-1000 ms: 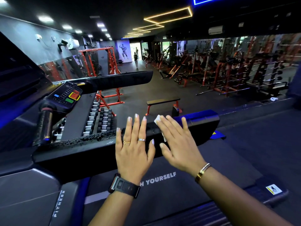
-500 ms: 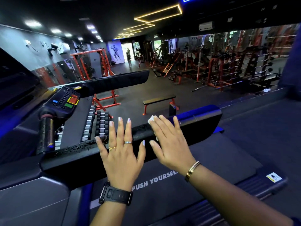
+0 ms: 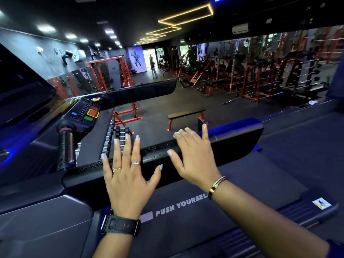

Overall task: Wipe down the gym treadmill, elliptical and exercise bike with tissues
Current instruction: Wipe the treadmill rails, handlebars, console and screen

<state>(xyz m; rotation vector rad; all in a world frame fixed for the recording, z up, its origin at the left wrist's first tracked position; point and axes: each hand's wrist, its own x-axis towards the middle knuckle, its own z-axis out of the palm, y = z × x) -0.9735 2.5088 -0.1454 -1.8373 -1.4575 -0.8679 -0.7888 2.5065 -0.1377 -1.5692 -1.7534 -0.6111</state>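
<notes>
Pressed the right hand (image 3: 193, 157) flat on the treadmill's black padded handrail (image 3: 240, 140), fingers straight and a little apart. Trapped a tissue (image 3: 175, 134) beneath those fingers, with only a small white edge on show by the fingertips, at 11 o'clock of the palm. Wore a gold bracelet (image 3: 216, 185) on that wrist.

Laid the left hand (image 3: 128, 175) just beside, at 9 o'clock of the right, palm down over the same handrail, fingers spread wide and straight, holding nothing. Could not tell whether touching the pad or hovering just above. Wore rings (image 3: 135, 162) on two fingers and a black watch (image 3: 120, 224) at 6 o'clock of the hand.

Saw water droplets (image 3: 158, 155) beaded along the rail between the hands and on toward 9 o'clock. Found the treadmill belt (image 3: 186, 220), printed PUSH YOURSELF, under the rail at 6 o'clock. Found the control panel (image 3: 86, 113), with red, green and blue buttons, at 10 o'clock of the left hand, and a second padded rail (image 3: 141, 92) at 12 o'clock.

Beyond, spotted a flat bench (image 3: 186, 114) on red legs at 12 o'clock of the right hand, a dumbbell rack (image 3: 121, 134) just past the left fingertips, and far off a person (image 3: 153, 68) standing near a bright doorway.
</notes>
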